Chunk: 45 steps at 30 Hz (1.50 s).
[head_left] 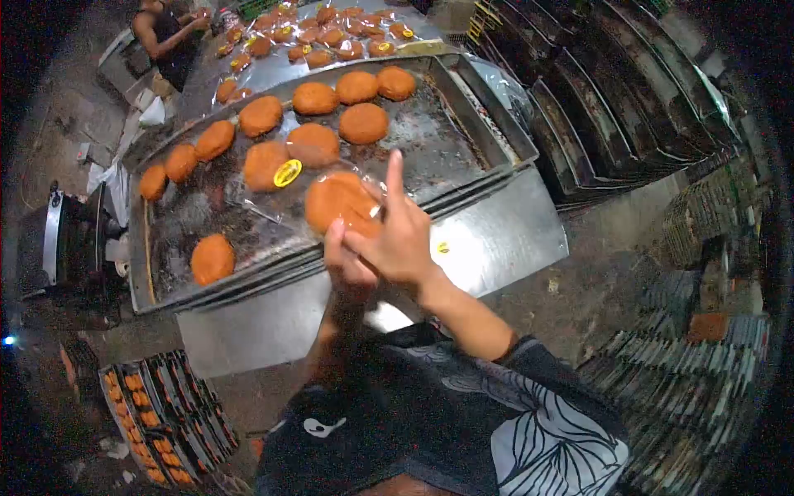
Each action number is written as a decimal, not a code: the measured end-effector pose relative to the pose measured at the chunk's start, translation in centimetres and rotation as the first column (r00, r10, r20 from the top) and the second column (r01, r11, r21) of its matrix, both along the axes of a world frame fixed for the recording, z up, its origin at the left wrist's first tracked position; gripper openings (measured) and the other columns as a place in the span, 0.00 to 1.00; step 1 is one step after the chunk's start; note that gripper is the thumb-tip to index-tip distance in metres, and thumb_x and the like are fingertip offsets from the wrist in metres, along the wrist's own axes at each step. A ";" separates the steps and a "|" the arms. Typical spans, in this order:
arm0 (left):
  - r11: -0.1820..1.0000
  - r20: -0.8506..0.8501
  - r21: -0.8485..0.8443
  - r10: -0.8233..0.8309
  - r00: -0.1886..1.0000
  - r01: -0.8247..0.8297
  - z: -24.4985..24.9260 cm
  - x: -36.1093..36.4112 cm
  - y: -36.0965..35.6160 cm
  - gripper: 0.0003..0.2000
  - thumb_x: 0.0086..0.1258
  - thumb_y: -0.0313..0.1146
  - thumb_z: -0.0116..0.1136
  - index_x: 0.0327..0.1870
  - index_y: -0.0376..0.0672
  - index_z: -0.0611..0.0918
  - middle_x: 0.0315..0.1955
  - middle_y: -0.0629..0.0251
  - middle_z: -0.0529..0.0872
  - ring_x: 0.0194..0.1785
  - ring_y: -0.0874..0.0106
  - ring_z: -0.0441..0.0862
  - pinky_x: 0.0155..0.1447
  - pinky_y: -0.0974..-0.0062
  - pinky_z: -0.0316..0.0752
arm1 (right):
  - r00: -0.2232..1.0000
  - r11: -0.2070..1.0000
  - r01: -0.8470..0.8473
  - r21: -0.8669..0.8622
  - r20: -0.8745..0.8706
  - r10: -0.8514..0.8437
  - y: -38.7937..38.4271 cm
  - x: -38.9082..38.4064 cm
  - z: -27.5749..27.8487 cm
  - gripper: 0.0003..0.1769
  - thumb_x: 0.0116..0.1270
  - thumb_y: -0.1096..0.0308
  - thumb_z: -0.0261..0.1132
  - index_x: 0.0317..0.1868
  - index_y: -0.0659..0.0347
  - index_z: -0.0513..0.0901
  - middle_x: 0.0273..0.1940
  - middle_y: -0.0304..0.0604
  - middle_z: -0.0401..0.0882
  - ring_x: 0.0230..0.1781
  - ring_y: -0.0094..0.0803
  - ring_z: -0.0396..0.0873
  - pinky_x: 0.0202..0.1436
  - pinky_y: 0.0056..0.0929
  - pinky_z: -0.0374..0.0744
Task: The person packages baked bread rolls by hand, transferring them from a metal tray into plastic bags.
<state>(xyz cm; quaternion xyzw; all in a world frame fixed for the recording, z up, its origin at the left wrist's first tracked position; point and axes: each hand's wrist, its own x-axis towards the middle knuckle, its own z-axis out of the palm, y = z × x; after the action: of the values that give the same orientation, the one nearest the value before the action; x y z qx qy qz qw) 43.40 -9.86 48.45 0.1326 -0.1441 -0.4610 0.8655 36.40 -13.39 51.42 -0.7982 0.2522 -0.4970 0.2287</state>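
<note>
Loose buns [213, 259] on the tray [186, 219] look unbagged—several left; many wrapped buns [331, 37] lie beyond. Left hand [351, 266] pinches the film-covered bun [329, 202] above the tray—right hand [401, 240] half-closed on it, index raised.

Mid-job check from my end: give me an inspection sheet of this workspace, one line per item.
Surface: dark-stained metal tray, holding round orange-brown buns.
Worked items: one bun in clear plastic, between both hands; a yellow-labelled wrapped bun on the tray.
Clutter: many wrapped buns spread beyond the tray.
Hands: left hand fingers on the held bun; right hand too, index finger raised.
Cables: nothing seen.
Surroundings: long dark metal trays right; another person upper left.
</note>
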 end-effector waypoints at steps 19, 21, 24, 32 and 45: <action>0.910 0.823 0.407 -0.401 -0.403 -0.074 -29.1 -12.0 0.1 0.09 0.55 0.31 0.53 0.35 0.38 0.76 0.40 0.55 0.75 0.44 0.61 0.73 0.50 0.69 0.67 | 0.776 0.434 -0.114 0.893 -0.193 0.600 -5.1 -17.8 -9.3 0.18 0.58 0.57 0.58 0.43 0.61 0.78 0.36 0.43 0.80 0.43 0.32 0.76 0.49 0.31 0.71; 0.552 0.552 0.833 -0.828 0.094 -0.029 -24.6 -10.7 0.2 0.11 0.59 0.36 0.53 0.37 0.38 0.78 0.42 0.58 0.77 0.45 0.67 0.74 0.49 0.72 0.69 | 0.639 0.505 -0.172 0.846 -0.294 0.711 -2.6 -21.6 -14.0 0.12 0.55 0.66 0.61 0.40 0.59 0.78 0.32 0.41 0.79 0.35 0.31 0.76 0.43 0.28 0.73; 0.735 0.584 0.653 -0.641 0.497 0.182 -15.4 -13.0 0.4 0.13 0.61 0.38 0.52 0.39 0.38 0.79 0.38 0.62 0.80 0.40 0.72 0.77 0.46 0.74 0.71 | 0.767 0.519 -0.157 0.840 -0.227 0.600 -3.0 -21.8 -13.0 0.06 0.54 0.75 0.59 0.34 0.62 0.76 0.29 0.45 0.78 0.30 0.31 0.75 0.39 0.29 0.73; 0.802 0.754 0.596 -0.539 0.375 -0.047 -10.4 -14.7 -0.4 0.10 0.58 0.36 0.56 0.28 0.37 0.80 0.21 0.64 0.80 0.26 0.78 0.77 0.33 0.82 0.71 | 0.941 0.392 0.122 0.912 -0.232 0.247 -1.5 -21.3 -12.7 0.05 0.62 0.71 0.50 0.33 0.64 0.71 0.18 0.41 0.72 0.14 0.28 0.71 0.15 0.26 0.68; 0.934 0.051 0.269 0.228 0.972 -0.233 -1.0 5.0 6.0 0.15 0.63 0.27 0.45 0.51 0.37 0.67 0.36 0.61 0.74 0.43 0.68 0.75 0.51 0.61 0.72 | 0.623 -0.047 -0.510 0.859 0.406 0.668 -1.1 1.5 -2.3 0.33 0.61 0.56 0.54 0.60 0.70 0.55 0.57 0.55 0.61 0.52 0.44 0.69 0.52 0.35 0.71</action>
<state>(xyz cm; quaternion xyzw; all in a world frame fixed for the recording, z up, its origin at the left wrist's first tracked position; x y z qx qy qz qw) 48.37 -3.87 47.44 0.2711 -0.0706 -0.3707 0.8855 37.94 -14.53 49.15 -0.5569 0.1363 -0.0422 0.8182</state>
